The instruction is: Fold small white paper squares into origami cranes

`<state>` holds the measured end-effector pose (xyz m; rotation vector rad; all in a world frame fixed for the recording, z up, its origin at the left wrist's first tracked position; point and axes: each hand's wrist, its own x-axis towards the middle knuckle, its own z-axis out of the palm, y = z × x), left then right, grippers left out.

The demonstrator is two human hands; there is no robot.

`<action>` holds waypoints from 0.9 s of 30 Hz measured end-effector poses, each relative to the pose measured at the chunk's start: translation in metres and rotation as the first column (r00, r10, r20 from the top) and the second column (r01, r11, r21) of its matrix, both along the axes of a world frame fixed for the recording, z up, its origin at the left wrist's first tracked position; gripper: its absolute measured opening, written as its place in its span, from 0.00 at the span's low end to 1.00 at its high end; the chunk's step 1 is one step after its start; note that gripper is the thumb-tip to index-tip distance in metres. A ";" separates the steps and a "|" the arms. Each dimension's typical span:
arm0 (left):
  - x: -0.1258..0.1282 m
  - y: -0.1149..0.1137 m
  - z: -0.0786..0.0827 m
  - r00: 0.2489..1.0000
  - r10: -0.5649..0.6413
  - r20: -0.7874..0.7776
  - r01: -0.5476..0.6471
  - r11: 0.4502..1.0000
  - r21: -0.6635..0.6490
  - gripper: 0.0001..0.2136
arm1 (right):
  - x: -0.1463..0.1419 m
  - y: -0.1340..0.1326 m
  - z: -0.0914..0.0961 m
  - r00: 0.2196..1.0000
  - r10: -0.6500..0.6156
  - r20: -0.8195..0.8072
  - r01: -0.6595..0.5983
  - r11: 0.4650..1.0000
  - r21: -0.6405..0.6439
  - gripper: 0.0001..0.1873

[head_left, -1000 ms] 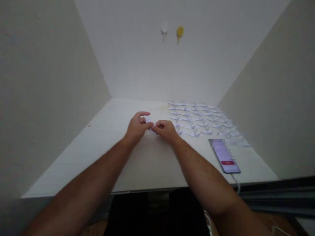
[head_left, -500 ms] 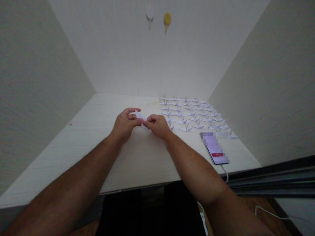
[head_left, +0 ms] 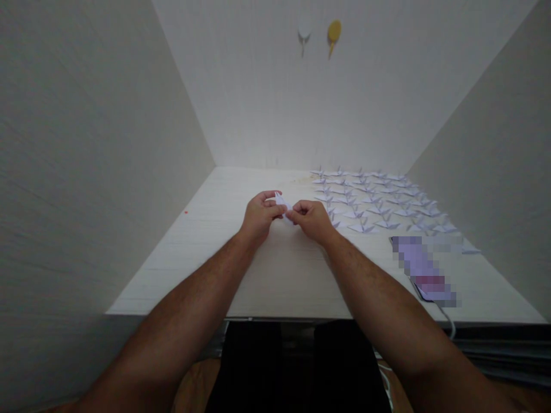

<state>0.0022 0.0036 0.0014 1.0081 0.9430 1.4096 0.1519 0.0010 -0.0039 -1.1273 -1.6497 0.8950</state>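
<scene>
Both my hands meet over the middle of the white table (head_left: 206, 229) and pinch a small folded white paper piece (head_left: 282, 202). My left hand (head_left: 258, 215) grips its left side with curled fingers. My right hand (head_left: 313, 219) pinches its right end between thumb and fingers. Most of the paper is hidden between the fingers. Just to the right of my hands lie rows of several folded white paper cranes (head_left: 370, 198).
A phone (head_left: 424, 269) lies at the table's right front, with a white cable (head_left: 447, 324) running off the edge. Walls close the table in on the left, back and right. Two small hooks, one white (head_left: 304, 31) and one yellow (head_left: 334, 31), hang on the back wall.
Both hands stay pinched on the paper piece and have turned it slightly. The camera view has swung, so the whole scene shifted sideways in the picture.
</scene>
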 end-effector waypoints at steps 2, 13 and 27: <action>0.000 0.000 0.000 1.000 0.026 0.001 -0.026 1.000 0.001 0.24 | 0.000 0.000 0.001 1.000 0.009 -0.012 -0.009 0.999 -0.035 0.13; -0.001 0.003 -0.004 0.989 0.024 -0.149 -0.012 0.997 0.082 0.22 | 0.001 0.002 -0.002 0.992 -0.023 -0.121 0.016 0.998 -0.056 0.13; -0.002 0.002 -0.004 0.977 -0.004 -0.211 0.010 1.000 0.026 0.11 | 0.000 0.002 0.000 0.984 -0.090 -0.157 0.071 0.990 -0.124 0.14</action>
